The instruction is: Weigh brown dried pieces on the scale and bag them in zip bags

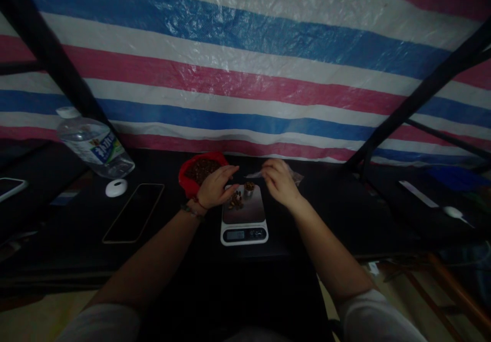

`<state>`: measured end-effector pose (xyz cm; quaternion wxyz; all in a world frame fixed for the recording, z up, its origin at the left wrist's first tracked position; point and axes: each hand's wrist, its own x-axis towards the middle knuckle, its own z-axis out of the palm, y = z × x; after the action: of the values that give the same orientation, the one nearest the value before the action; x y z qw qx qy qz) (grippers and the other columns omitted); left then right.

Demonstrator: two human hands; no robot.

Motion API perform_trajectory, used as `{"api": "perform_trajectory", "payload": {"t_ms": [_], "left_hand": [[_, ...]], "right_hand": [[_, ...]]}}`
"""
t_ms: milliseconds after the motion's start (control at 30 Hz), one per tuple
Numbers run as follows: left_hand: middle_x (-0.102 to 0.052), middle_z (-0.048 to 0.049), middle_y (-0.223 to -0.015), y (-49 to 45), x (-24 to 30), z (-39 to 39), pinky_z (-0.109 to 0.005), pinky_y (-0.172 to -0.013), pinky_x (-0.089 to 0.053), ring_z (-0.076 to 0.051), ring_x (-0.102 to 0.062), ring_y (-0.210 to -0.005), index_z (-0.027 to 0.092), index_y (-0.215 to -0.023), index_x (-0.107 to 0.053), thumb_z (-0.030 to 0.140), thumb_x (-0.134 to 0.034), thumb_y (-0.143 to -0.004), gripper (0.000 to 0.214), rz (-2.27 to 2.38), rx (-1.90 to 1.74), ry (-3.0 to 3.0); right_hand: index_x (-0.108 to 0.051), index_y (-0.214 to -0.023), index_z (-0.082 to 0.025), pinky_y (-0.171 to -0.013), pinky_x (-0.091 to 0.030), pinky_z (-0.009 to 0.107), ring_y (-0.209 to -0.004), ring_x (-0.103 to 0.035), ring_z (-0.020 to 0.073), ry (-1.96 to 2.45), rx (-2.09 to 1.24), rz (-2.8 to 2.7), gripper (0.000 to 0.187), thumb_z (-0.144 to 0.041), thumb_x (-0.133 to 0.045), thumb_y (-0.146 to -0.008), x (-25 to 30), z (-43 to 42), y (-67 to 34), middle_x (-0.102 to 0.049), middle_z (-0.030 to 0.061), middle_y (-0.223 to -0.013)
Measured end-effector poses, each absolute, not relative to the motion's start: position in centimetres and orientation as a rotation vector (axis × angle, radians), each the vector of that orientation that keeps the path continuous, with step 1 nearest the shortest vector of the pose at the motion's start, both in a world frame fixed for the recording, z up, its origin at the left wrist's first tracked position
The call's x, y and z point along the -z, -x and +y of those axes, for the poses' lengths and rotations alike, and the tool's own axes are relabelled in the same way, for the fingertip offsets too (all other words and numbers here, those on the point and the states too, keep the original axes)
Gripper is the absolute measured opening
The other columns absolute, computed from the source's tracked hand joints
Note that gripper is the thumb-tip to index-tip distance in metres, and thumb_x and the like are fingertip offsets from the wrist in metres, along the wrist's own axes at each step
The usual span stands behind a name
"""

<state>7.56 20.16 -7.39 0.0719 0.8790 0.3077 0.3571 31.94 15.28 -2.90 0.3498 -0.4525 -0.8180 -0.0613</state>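
A white kitchen scale (244, 233) with a metal top and a lit display lies between my hands. On its plate are loose brown pieces (235, 201), like nuts or beans, and a small metal cup (249, 189) filled with more of them. My left hand (215, 187) hovers at the plate's left edge, fingers stretched and thumb apart, partly covering a red bag or bowl (186, 178) full of similar brown pieces. To the right of the cup, my right hand (282, 182) has loosely curled fingers with nothing visible in them. Behind it lies a clear plastic bag (296, 177), partly hidden.
On the left are a clear plastic bottle (97, 147), a white rounded object (116, 188) and a dark phone (135, 213). A white strip (418, 193) lies at right. Striped plastic sheeting (245, 83) hangs behind the black table (322, 229), between dark metal bars.
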Motion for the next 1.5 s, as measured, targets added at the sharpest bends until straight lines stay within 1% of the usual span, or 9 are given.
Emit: {"api": "perform_trajectory", "payload": {"t_ms": [67,167,267,367,533,700,867,1067,1500], "left_hand": [[-0.060,-0.0130,-0.118,-7.9,7.3,19.8,-0.036,-0.092,-0.047,-0.020,-0.060,-0.098,0.015,-0.127,-0.049,0.035,-0.049,-0.087,0.044,0.900,-1.116,-2.622],[-0.067,-0.0093,-0.096,-8.0,7.5,20.0,-0.033,-0.086,-0.049,-0.018,-0.062,-0.090,0.016,-0.103,-0.062,0.029,-0.047,-0.089,0.024,0.874,-1.227,-2.613],[-0.069,-0.0067,-0.084,-8.0,8.0,20.7,-0.029,-0.079,-0.051,-0.017,-0.064,-0.082,0.016,-0.087,-0.065,0.028,-0.050,-0.088,0.019,1.019,-1.427,-2.459],[-0.070,-0.0047,-0.081,-7.9,8.5,21.5,-0.027,-0.071,-0.052,-0.016,-0.065,-0.075,0.016,-0.087,-0.065,0.031,-0.054,-0.086,0.019,1.225,-1.577,-2.151],[-0.071,-0.0023,-0.079,-8.3,7.8,21.6,-0.024,-0.067,-0.052,-0.014,-0.067,-0.071,0.017,-0.087,-0.067,0.031,-0.053,-0.087,0.020,1.127,-1.541,-2.017],[-0.071,-0.0037,-0.079,-9.6,7.1,21.1,-0.025,-0.070,-0.052,-0.015,-0.067,-0.073,0.017,-0.085,-0.068,0.026,-0.050,-0.088,0.020,0.946,-1.471,-2.319],[-0.071,-0.0049,-0.079,-9.3,8.4,20.8,-0.025,-0.069,-0.052,-0.015,-0.067,-0.073,0.017,-0.083,-0.066,0.025,-0.048,-0.089,0.020,0.837,-1.414,-2.550],[-0.065,-0.0030,-0.068,-8.0,9.0,20.6,-0.024,-0.061,-0.049,-0.013,-0.062,-0.064,0.017,-0.074,-0.062,0.028,-0.047,-0.091,0.026,0.810,-1.447,-2.629],[-0.067,-0.0040,-0.078,-8.4,9.4,20.7,-0.027,-0.069,-0.051,-0.015,-0.063,-0.074,0.018,-0.084,-0.064,0.025,-0.048,-0.091,0.018,0.777,-1.447,-2.616]], "right_hand": [[-0.066,-0.098,-0.021,-0.098,-0.036,0.042,-0.109,-0.047,0.0235,1.101,0.182,-2.223,0.024,-0.018,-0.044,-0.088,2.4,16.4,-30.1,-0.058,0.0076,-0.109],[-0.065,-0.103,-0.024,-0.101,-0.032,0.045,-0.117,-0.041,0.0252,1.073,0.217,-2.268,0.026,-0.016,-0.047,-0.087,2.4,17.7,-28.2,-0.057,0.0059,-0.114],[-0.060,-0.114,-0.023,-0.102,-0.032,0.048,-0.121,-0.039,0.0270,1.093,0.325,-2.031,0.029,-0.021,-0.052,-0.086,3.4,18.1,-27.2,-0.054,0.0086,-0.121],[-0.059,-0.113,-0.021,-0.096,-0.040,0.047,-0.110,-0.049,0.0251,1.071,0.392,-1.751,0.028,-0.021,-0.053,-0.086,5.1,17.8,-26.7,-0.056,0.0105,-0.112],[-0.061,-0.111,-0.022,-0.086,-0.050,0.039,-0.098,-0.058,0.0202,0.945,0.261,-1.877,0.026,-0.018,-0.052,-0.087,7.1,17.0,-26.0,-0.063,0.0082,-0.102],[-0.058,-0.121,-0.023,-0.092,-0.051,0.039,-0.105,-0.059,0.0204,0.976,0.147,-1.919,0.033,-0.023,-0.054,-0.088,7.8,17.0,-26.3,-0.064,0.0092,-0.112],[-0.063,-0.114,-0.024,-0.087,-0.054,0.034,-0.095,-0.063,0.0188,0.959,0.117,-1.897,0.027,-0.024,-0.056,-0.087,8.3,17.0,-26.1,-0.068,0.0073,-0.101],[-0.058,-0.123,-0.022,-0.086,-0.054,0.035,-0.097,-0.062,0.0196,0.878,0.059,-1.982,0.038,-0.022,-0.058,-0.085,8.8,16.7,-25.1,-0.067,0.0087,-0.105],[-0.069,-0.103,-0.022,-0.076,-0.054,0.026,-0.083,-0.065,0.0141,0.910,-0.184,-1.856,0.024,-0.019,-0.051,-0.088,8.3,16.9,-25.8,-0.070,0.0052,-0.090]]}}
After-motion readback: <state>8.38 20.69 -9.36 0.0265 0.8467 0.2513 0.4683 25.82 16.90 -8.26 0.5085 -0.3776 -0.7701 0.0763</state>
